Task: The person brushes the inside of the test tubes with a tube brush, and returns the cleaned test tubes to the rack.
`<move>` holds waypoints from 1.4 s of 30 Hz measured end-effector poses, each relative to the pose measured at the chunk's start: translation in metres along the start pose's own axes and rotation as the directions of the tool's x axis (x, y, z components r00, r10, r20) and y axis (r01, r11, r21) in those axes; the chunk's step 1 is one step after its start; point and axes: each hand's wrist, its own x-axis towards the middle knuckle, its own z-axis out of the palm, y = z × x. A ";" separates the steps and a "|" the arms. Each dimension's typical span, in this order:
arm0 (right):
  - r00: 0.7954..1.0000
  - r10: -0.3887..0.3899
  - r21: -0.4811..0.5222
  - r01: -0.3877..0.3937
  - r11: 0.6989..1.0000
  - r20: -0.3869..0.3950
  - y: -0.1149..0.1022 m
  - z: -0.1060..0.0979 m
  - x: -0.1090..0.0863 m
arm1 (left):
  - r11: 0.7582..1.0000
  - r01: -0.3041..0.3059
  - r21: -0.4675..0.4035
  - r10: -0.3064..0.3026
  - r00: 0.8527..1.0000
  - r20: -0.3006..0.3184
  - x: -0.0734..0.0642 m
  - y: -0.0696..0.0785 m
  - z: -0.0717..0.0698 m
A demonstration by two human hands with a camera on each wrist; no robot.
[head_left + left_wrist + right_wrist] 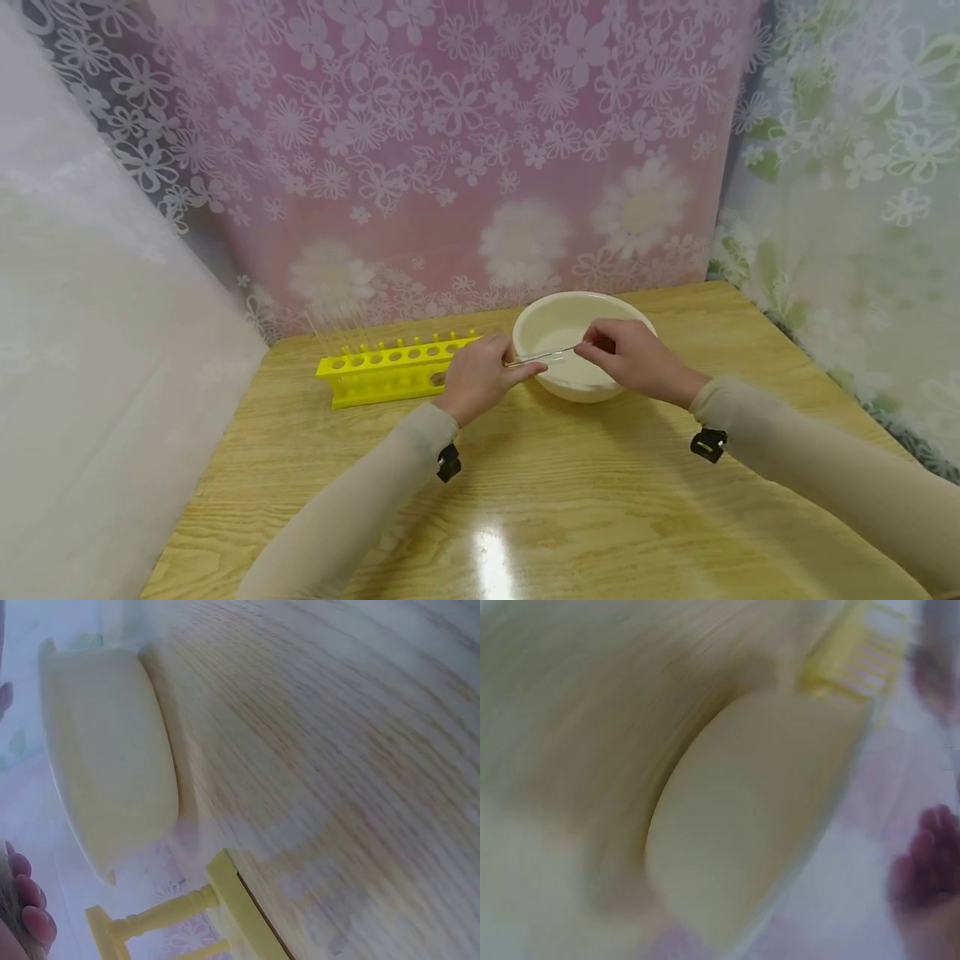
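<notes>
Two bare hands work above the near left part of a round, cream-coloured basin (pixel 581 390). The left hand (pixel 480 375) has a narrow grip on a slim, clear, glass-like tube (pixel 557 357), which points towards the right hand (pixel 630 354). The right hand's grip is pinched on a thin, dark, wire-like rod (pixel 570 349), which runs to the tube; I cannot tell how far inside it reaches. The basin rests on a light wood-grain desk (pixel 570 500). Just left of it stands a yellow plastic rack (pixel 397 367) with round holes, several clear upright tubes (pixel 321 337) at its left end. A pink floral cloth (pixel 450 125) hangs behind.
</notes>
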 end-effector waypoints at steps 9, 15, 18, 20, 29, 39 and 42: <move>0.814 -0.574 -0.476 0.472 0.742 -0.087 0.018 0.003 -0.004 | 0.998 0.033 -0.047 -0.032 0.999 0.029 0.000 0.000 -0.002; 0.843 -0.533 -0.377 0.470 0.798 -0.077 0.014 -0.002 -0.003 | 0.999 0.022 -0.035 -0.022 1.000 0.014 -0.001 0.001 -0.002; 0.884 -0.462 -0.300 0.422 0.855 -0.073 0.012 -0.003 -0.005 | 1.000 0.006 -0.016 -0.006 1.000 -0.002 -0.002 0.001 -0.002; 0.894 -0.444 -0.277 0.410 0.869 -0.069 0.012 -0.003 -0.006 | 1.000 0.001 -0.008 -0.001 1.000 -0.005 -0.002 0.001 -0.001; 0.959 -0.282 -0.049 0.281 0.958 -0.007 0.009 -0.001 -0.008 | 1.000 -0.013 -0.004 0.013 1.000 -0.008 -0.002 0.000 0.000; 0.894 0.310 0.556 -0.445 0.702 0.324 0.003 -0.004 -0.001 | 0.998 -0.049 0.046 0.051 0.998 -0.036 -0.002 0.006 -0.001; 0.911 0.316 0.512 -0.411 0.754 0.266 0.003 -0.003 -0.002 | 0.998 -0.041 0.041 0.043 0.998 -0.041 -0.002 0.006 -0.001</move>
